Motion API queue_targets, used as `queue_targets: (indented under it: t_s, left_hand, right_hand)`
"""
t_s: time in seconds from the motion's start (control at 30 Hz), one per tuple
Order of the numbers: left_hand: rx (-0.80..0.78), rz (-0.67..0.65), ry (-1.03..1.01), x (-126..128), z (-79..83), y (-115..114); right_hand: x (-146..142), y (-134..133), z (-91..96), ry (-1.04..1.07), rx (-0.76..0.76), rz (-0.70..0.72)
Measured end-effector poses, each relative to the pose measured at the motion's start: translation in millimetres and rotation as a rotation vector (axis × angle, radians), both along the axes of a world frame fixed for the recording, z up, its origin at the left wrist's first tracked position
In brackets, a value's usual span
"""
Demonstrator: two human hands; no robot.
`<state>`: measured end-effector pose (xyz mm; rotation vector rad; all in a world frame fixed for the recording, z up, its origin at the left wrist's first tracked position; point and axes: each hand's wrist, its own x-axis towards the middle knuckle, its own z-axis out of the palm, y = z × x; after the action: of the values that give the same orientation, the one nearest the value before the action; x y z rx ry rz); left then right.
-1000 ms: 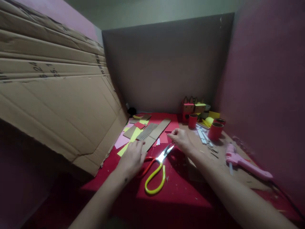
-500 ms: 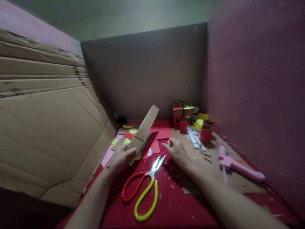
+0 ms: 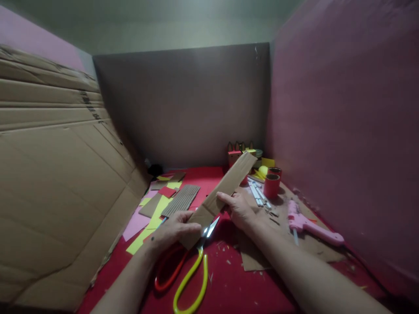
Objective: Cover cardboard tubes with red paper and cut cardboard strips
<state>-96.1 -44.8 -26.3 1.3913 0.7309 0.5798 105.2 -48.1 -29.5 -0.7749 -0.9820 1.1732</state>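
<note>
A long cardboard strip (image 3: 229, 181) slants up to the right over the table, held at both sides. My left hand (image 3: 173, 231) is closed on its lower end, thumb on top. Around its middle, my right hand (image 3: 241, 210) pinches the edge. A corrugated cardboard piece (image 3: 183, 200) shows its ridges just beyond my left fingers; whether they touch it I cannot tell. Below the strip lie scissors (image 3: 205, 272) with one red and one yellow handle, blades slightly apart, partly hidden by the strip and my left hand.
Coloured paper and card scraps (image 3: 151, 220) lie at left, beside a big cardboard panel (image 3: 65, 187). On the right are a pink glue gun (image 3: 310, 227), white sticks (image 3: 256, 194) and a red tube (image 3: 272, 185). Small box figures (image 3: 234, 156) stand at the back.
My right hand has come onto the strip, which now tilts further right. The dark folded edge beside the strip no longer shows; a ridged piece appears to its left. The view has shifted.
</note>
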Motion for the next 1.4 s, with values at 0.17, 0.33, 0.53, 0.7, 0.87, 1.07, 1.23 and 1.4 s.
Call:
queue_targets:
  t_s: [0.17,0.33,0.53,0.7,0.87,1.07,1.23,1.4]
  left_hand:
    - [0.065,0.041,0.006,-2,7.1,6]
    - [-0.053,-0.066,-0.046,1,14.0,0]
    - [-0.078,-0.112,-0.044,0,7.0,0]
    - [-0.165,-0.14,-0.056,-6,8.0,-2]
    - [-0.217,-0.123,-0.088,-10,12.5,-5]
    - [-0.218,-0.096,-0.15,-11,13.1,-1]
    - [-0.198,0.046,-0.156,-15,6.6,8]
    - [0.064,0.154,-0.29,-3,2.3,6]
  right_hand:
    - [-8,-4,1.3,0.065,-0.025,0.048]
    - [-16,-9,-2.0,0.077,-0.057,0.167]
    - [-10,-16,5.4,0.282,-0.068,0.305]
    - [2,-22,18.9,0.278,0.028,0.567]
    - [2,-20,16.1,0.221,0.013,0.574]
    - [-4,-17,10.6,0.244,-0.006,0.416]
    - [-4,-13,11.3,0.337,-0.04,0.384]
    - [-4,-10,11.2,0.429,-0.064,0.344]
